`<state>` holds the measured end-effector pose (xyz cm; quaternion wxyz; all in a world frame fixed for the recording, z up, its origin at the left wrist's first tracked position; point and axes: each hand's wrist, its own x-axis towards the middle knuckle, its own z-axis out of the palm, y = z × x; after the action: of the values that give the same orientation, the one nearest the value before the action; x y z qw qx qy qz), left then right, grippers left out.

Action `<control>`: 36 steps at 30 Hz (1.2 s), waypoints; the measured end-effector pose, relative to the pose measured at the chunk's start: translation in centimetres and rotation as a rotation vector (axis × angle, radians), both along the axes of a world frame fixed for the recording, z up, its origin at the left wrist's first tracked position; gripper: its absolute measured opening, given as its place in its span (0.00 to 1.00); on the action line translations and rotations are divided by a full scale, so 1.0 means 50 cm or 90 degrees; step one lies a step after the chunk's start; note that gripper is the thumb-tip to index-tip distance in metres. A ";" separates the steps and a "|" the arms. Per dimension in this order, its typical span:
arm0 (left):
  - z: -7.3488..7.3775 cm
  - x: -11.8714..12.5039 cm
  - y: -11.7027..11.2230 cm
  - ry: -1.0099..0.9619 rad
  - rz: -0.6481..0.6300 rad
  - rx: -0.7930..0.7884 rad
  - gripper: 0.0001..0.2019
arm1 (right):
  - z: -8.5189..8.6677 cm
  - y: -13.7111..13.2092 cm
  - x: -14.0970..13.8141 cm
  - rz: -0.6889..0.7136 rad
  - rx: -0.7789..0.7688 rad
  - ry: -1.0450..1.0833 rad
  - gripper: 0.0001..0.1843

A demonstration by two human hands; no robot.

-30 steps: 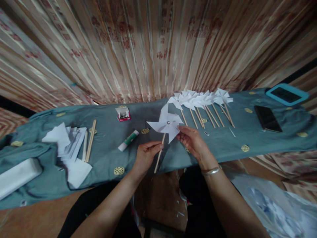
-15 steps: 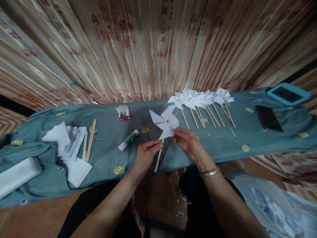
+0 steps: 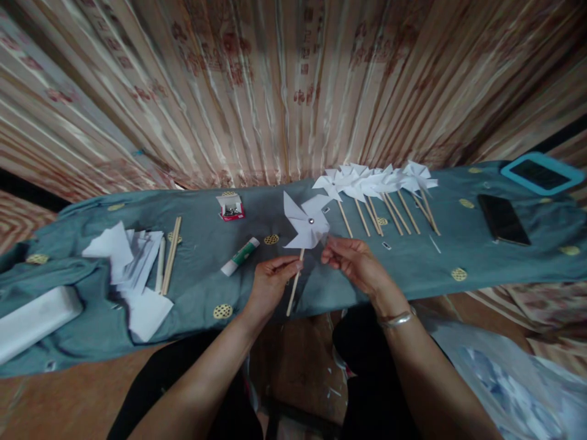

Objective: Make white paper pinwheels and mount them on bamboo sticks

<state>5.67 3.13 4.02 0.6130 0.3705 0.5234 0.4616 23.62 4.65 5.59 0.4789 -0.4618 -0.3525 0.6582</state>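
Note:
A white paper pinwheel [image 3: 300, 223] with a round metal pin head at its centre stands on a thin wooden stick [image 3: 293, 293]. My left hand [image 3: 275, 281] pinches that stick just below the blades. At the lower right blade, my right hand [image 3: 351, 260] has its fingers curled and closed at the paper's edge; the blade there is blurred. Further back lie several finished pinwheels [image 3: 367, 183] in an overlapping row, their sticks pointing toward me. Left of my hands is a green and white glue stick [image 3: 241, 256].
A small red and white box [image 3: 232, 208] of metal pins stands open behind the glue stick. To the left are loose sticks [image 3: 172, 256], white paper pieces [image 3: 142, 263] and a white block [image 3: 39, 321]. A phone [image 3: 503, 219] and a blue-framed device [image 3: 543, 173] lie right on the green cloth [image 3: 413, 269].
The pinwheel's blades have turned a little clockwise on the stick. My right hand has shifted slightly right and down, while my left keeps its pinch on the stick.

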 end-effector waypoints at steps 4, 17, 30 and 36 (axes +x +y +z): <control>0.006 0.002 -0.001 -0.015 -0.002 -0.002 0.10 | 0.009 0.009 0.033 -0.145 0.035 0.023 0.18; -0.001 0.029 -0.018 -0.081 -0.038 -0.053 0.04 | -0.015 0.028 0.026 -0.203 0.023 0.059 0.18; 0.004 0.011 -0.017 -0.102 -0.022 -0.055 0.02 | -0.024 0.032 0.010 -0.180 0.034 0.128 0.14; 0.005 0.007 -0.012 -0.100 -0.011 -0.043 0.02 | -0.025 0.031 0.005 -0.205 0.050 0.139 0.14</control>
<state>6.00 2.52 4.26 0.6682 0.3170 0.4856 0.4661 23.85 6.21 4.36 0.6310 -0.4191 -0.2454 0.6050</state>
